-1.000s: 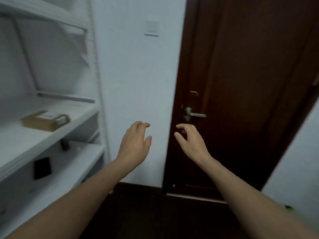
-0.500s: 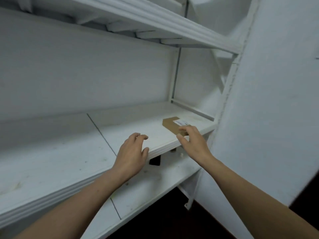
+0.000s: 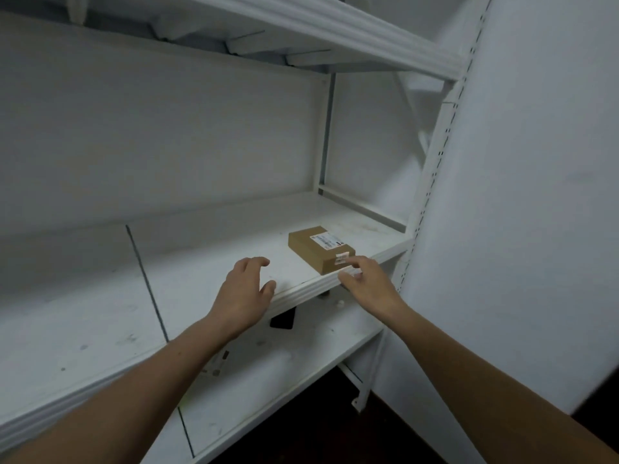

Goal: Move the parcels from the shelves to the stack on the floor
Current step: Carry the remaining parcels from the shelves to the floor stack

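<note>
A small brown cardboard parcel (image 3: pixel 320 247) with white labels lies near the right end of the middle white shelf (image 3: pixel 207 262), close to its front edge. My right hand (image 3: pixel 366 284) hovers at the shelf edge just in front of the parcel's near corner, fingers loosely spread, holding nothing. My left hand (image 3: pixel 246 294) floats over the shelf edge to the left of the parcel, fingers relaxed and slightly curled, also holding nothing. Neither hand grips the parcel.
A lower shelf (image 3: pixel 268 373) carries a small black object (image 3: pixel 283 321) and a few small bits. An upper shelf (image 3: pixel 335 38) juts out overhead. The perforated upright post (image 3: pixel 432 182) and a white wall (image 3: pixel 536 212) close the right side. Dark floor shows below.
The view swung from the door to the shelves. Both hands have come nearer the parcel, which now sits larger and closer between them.
</note>
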